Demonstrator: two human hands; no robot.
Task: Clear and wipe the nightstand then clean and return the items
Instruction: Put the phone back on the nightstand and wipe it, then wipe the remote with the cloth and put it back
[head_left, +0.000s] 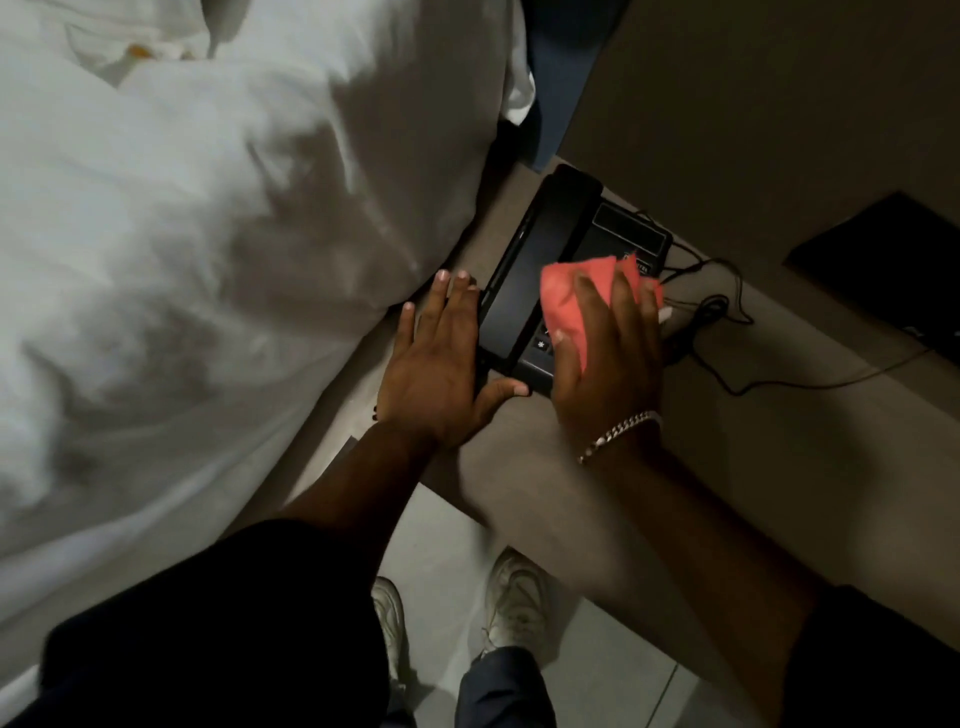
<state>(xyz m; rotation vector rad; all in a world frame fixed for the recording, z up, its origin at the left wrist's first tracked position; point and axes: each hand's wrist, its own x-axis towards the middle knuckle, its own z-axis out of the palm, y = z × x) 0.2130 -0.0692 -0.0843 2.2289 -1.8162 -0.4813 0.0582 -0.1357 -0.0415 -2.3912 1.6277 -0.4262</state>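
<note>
A black desk telephone sits on the beige nightstand, its handset lying along its left side. My left hand rests flat against the phone's left edge, fingers spread and thumb hooked round the near corner. My right hand presses a red cloth onto the phone's keypad, which is mostly hidden beneath it. A silver bracelet circles my right wrist.
A white duvet on the bed bulges against the nightstand's left side. Black cords coil to the right of the phone. A black flat object lies at the far right. My white shoes stand on the tiled floor below.
</note>
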